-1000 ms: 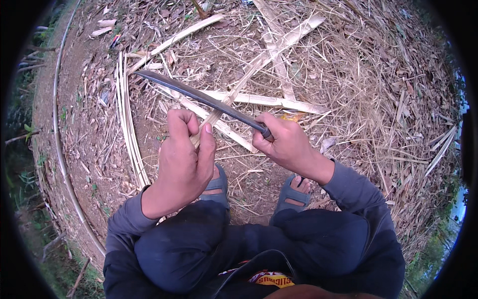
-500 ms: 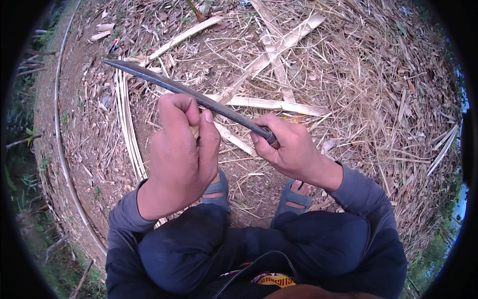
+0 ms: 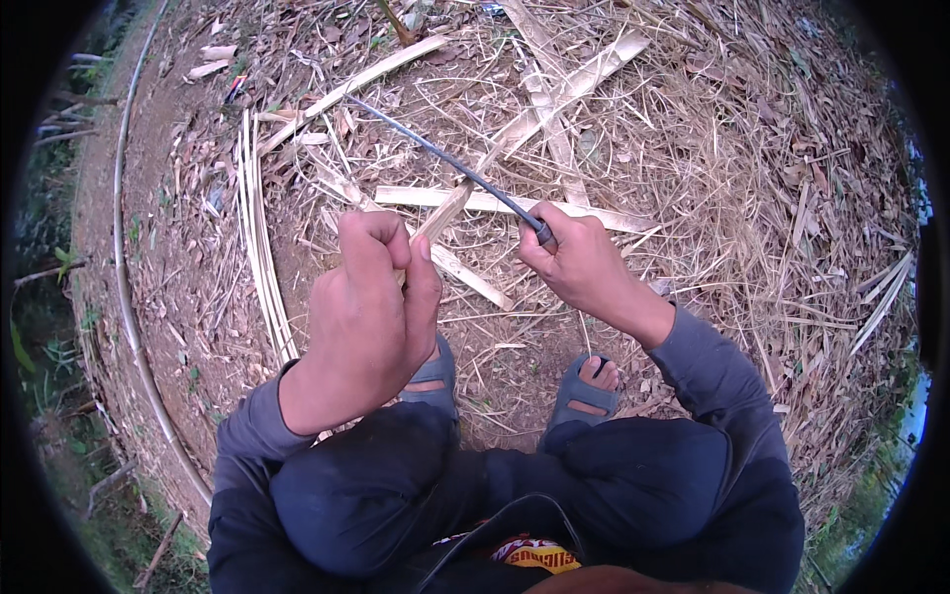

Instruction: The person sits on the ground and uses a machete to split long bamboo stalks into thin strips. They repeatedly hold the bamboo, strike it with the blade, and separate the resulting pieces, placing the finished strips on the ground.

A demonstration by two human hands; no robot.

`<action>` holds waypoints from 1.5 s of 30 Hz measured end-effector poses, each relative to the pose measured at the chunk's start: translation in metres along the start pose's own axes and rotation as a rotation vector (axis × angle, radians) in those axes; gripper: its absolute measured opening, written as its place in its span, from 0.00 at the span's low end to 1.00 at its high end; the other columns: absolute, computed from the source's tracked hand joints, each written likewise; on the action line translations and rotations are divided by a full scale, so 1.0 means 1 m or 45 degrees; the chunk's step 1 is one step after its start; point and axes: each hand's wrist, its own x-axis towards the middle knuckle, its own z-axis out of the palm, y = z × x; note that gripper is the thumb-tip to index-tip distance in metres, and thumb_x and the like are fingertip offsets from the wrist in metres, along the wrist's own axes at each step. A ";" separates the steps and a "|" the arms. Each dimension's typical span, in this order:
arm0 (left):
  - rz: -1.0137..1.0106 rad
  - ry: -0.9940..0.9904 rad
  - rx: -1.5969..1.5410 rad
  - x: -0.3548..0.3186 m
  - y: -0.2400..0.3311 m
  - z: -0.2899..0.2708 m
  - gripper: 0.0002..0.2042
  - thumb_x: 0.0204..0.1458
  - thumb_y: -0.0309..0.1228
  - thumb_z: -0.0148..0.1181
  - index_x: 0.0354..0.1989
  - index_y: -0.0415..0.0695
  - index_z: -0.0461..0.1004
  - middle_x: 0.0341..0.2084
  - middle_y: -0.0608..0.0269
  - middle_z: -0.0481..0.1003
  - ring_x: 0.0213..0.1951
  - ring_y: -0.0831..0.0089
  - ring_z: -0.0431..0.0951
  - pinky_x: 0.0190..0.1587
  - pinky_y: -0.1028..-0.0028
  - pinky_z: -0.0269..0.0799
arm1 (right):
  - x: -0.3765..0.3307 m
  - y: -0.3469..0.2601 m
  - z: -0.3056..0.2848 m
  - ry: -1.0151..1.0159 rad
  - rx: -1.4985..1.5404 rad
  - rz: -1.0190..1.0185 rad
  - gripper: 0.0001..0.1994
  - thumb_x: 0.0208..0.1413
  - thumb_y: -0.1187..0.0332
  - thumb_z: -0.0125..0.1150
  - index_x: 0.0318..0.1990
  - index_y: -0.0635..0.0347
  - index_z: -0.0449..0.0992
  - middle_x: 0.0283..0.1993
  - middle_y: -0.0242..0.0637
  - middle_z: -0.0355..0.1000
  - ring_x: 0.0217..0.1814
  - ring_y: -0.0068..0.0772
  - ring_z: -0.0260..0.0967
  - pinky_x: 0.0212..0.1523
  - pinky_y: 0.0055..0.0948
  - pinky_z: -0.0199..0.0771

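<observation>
My left hand [image 3: 371, 307] is closed around the near end of a pale bamboo strip [image 3: 442, 211] that sticks up and away from my fist. My right hand [image 3: 577, 259] grips the handle of a long dark knife [image 3: 445, 160]. The blade runs up and to the left, its tip over the litter, and it crosses just beyond the strip's far end. I am squatting, with grey sleeves, dark trousers and both sandalled feet [image 3: 586, 386] below my hands.
Split bamboo slats [image 3: 554, 94] lie crossed on the ground ahead. A bundle of thin bamboo strips [image 3: 259, 247] lies at my left, and a long thin pole [image 3: 124, 267] curves along the left edge. Dry straw and leaves cover the soil.
The knife has swung from lying across in front of both hands to pointing away up-left, off the strip. My left hand stays closed on the strip.
</observation>
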 end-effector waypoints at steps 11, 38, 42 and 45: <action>0.052 -0.008 0.001 -0.013 -0.008 -0.001 0.11 0.58 0.20 0.60 0.41 0.37 0.62 0.19 0.60 0.66 0.14 0.60 0.72 0.17 0.62 0.63 | -0.002 0.048 0.009 -0.022 -0.112 0.224 0.10 0.61 0.64 0.59 0.36 0.63 0.76 0.17 0.46 0.71 0.19 0.46 0.73 0.24 0.40 0.71; 0.350 -0.329 0.036 -0.003 -0.010 -0.015 0.15 0.49 0.17 0.60 0.40 0.40 0.61 0.20 0.63 0.64 0.19 0.65 0.71 0.19 0.65 0.67 | -0.012 0.019 0.018 -0.031 0.215 -0.112 0.05 0.57 0.70 0.62 0.36 0.61 0.76 0.19 0.41 0.71 0.19 0.39 0.72 0.24 0.37 0.69; 0.402 -0.427 0.067 0.001 -0.012 -0.018 0.12 0.48 0.20 0.59 0.39 0.41 0.64 0.21 0.64 0.64 0.21 0.66 0.71 0.21 0.65 0.68 | 0.009 0.089 0.011 -0.057 -0.016 0.315 0.05 0.57 0.69 0.63 0.36 0.60 0.77 0.19 0.40 0.72 0.19 0.40 0.73 0.23 0.37 0.69; 0.463 -0.411 0.117 -0.007 -0.014 -0.019 0.11 0.47 0.21 0.58 0.38 0.42 0.65 0.22 0.64 0.63 0.22 0.67 0.72 0.22 0.66 0.69 | 0.009 0.083 0.015 -0.018 -0.056 0.270 0.04 0.57 0.71 0.61 0.35 0.61 0.76 0.19 0.39 0.69 0.18 0.32 0.68 0.22 0.33 0.65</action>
